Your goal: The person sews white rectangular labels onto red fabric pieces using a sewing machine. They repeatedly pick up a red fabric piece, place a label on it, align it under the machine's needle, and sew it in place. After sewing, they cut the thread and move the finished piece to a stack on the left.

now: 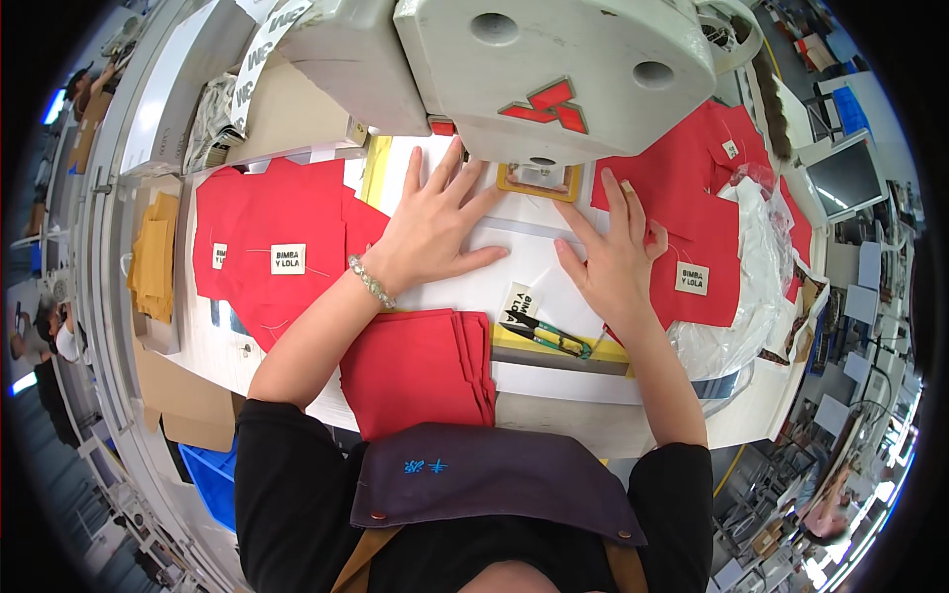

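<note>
My left hand point(435, 222) lies flat with its fingers spread on the white work plate point(450, 290), just left of the clamp frame under the sewing machine head point(554, 69). The brass-coloured clamp frame point(540, 181) has a pale patch inside it. My right hand point(618, 262) rests open to the right of the frame, fingers stretched forward along the edge of red fabric pieces point(712, 257). Neither hand grips anything. Between them and nearer me lie green-handled thread snips point(547, 334), partly over a small cream label point(521, 299).
A stack of red fabric pieces point(415, 376) lies at the near edge. More red pieces point(277, 217), bearing cream labels, spread out at left. Yellow pieces point(153, 259) sit in a cardboard tray at far left. Crumpled clear plastic point(736, 336) lies at right.
</note>
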The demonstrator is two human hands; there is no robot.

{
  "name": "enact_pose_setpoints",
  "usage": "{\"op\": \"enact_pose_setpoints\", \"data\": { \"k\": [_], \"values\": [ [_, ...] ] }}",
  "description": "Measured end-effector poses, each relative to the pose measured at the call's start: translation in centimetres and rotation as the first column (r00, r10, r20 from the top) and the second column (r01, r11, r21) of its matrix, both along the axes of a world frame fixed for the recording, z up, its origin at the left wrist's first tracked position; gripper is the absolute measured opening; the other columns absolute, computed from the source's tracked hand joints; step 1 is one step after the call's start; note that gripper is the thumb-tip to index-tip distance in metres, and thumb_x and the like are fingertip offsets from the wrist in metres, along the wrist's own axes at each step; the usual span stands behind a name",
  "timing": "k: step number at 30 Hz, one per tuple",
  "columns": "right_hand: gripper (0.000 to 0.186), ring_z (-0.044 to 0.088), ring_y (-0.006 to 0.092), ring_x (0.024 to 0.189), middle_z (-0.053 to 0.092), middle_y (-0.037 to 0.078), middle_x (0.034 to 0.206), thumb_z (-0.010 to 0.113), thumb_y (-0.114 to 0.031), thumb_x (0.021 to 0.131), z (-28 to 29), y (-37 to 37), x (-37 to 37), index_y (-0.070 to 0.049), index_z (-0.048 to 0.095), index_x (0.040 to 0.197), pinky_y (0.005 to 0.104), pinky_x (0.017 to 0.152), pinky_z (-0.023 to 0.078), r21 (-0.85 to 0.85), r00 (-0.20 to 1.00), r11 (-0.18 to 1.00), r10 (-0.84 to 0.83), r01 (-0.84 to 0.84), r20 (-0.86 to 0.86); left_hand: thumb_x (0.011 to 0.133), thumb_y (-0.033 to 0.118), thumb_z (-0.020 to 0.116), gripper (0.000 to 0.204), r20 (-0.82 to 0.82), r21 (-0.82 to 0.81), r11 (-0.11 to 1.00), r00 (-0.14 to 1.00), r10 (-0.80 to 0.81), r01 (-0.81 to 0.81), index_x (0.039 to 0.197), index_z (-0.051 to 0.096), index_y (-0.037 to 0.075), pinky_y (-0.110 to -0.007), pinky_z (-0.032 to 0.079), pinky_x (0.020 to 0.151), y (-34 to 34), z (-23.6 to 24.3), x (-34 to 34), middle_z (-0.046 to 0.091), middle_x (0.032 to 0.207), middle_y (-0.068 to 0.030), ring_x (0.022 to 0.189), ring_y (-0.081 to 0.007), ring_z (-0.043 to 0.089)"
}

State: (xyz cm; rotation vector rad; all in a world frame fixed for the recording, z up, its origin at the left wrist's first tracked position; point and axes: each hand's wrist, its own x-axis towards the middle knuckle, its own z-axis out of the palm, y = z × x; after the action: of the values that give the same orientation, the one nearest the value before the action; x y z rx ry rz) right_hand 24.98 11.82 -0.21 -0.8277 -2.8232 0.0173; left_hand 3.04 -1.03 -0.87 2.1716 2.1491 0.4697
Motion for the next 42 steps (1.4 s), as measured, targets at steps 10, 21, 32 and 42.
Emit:
{"op": "enact_pose_setpoints", "data": {
  "k": [10,21,32,42],
  "values": [
    [0.047,0.031,0.0302,0.137,0.034,0.014,0.15,0.063,-0.041,0.085,-0.2,0.3,-0.3,-0.033,0.058,0.131,0.0561,0.098,0.025,0.025,0.999,0.999,-0.043,0.042,0.008,0.083,0.041,0.067,0.052,-0.096,0.133,0.991,0.995,0.04,-0.027,0.119,0.061,0.005,-0.053,0.034,0.106,-0.3,0.7,0.2,0.056,0.128,-0.0152,0.127,-0.0329,0.047],
    [0.041,0.031,0.0299,0.138,0.035,0.014,0.149,0.063,-0.039,0.085,-0.5,0.7,-0.5,-0.026,0.062,0.124,0.0592,0.097,0.027,0.0,0.998,0.999,-0.051,0.051,-0.021,0.075,0.016,0.075,0.028,-0.069,0.353,0.92,0.985,-0.156,0.17,0.098,0.066,0.004,-0.035,0.051,0.079,0.1,2.0,2.3,0.066,0.108,-0.0106,0.095,-0.0227,0.064],
    [0.042,0.03,0.0314,0.139,0.035,0.016,0.149,0.061,-0.04,0.086,-0.5,0.9,-0.9,-0.023,0.062,0.124,0.0614,0.098,0.027,-0.025,0.996,0.996,-0.083,0.082,-0.042,0.079,0.038,0.071,0.057,0.03,0.199,0.969,0.987,-0.155,0.146,0.121,0.054,0.004,-0.04,0.044,0.095,3.8,1.3,3.2,0.061,0.12,-0.0168,0.105,-0.0329,0.06],
    [0.039,0.044,0.0203,0.13,0.052,0.004,0.134,0.069,-0.034,0.082,1.2,2.2,2.0,-0.019,0.065,0.118,0.0471,0.098,0.023,0.038,0.975,0.991,-0.119,0.128,-0.19,0.078,0.035,0.07,0.056,0.038,-0.022,0.992,0.991,-0.125,0.126,0.119,0.054,0.002,-0.038,0.048,0.086,4.9,3.1,3.9,0.062,0.108,-0.018,0.094,-0.0325,0.062]
  ]
}}
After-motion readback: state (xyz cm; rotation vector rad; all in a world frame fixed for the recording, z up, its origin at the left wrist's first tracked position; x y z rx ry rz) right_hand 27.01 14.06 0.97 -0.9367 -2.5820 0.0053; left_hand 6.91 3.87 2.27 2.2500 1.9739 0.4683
